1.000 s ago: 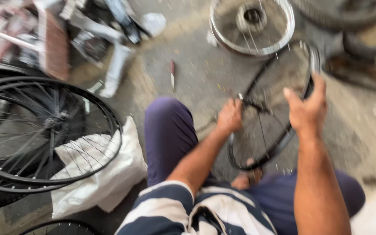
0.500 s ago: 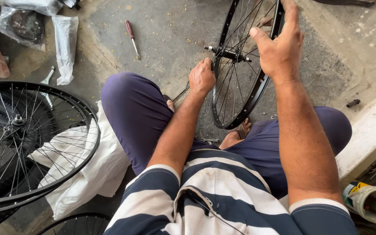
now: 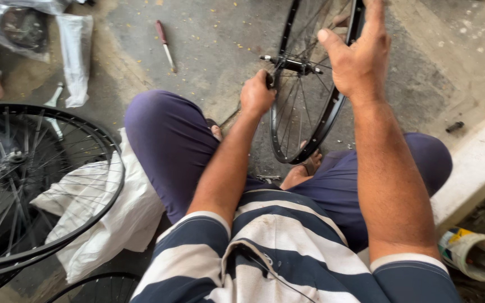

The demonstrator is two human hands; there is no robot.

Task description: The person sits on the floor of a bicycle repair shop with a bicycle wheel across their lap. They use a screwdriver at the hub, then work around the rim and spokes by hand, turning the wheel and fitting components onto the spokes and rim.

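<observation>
Gripping the hub end of the bicycle wheel [image 3: 304, 106], the left hand [image 3: 256, 94] is curled shut around the axle stub on the near-left side of the hub [image 3: 290, 64]. Right hand [image 3: 357, 62] sits higher, on the rim's right edge near the top of the frame, palm against the rim, thumb sticking out; whether the fingers wrap fully round cannot be told, since they run out of frame. Wheel stands upright on its edge between the person's knees, bottom of the rim close to the sandalled foot [image 3: 304, 171]. Axle runs roughly left to right, pointing at the left hand, which is nearer the hub. Screwdriver [image 3: 165, 45] lies on the concrete floor [image 3: 220, 33], well apart to the left. Spare wheels [image 3: 29, 179] lie far left on a white bag [image 3: 113, 219].
</observation>
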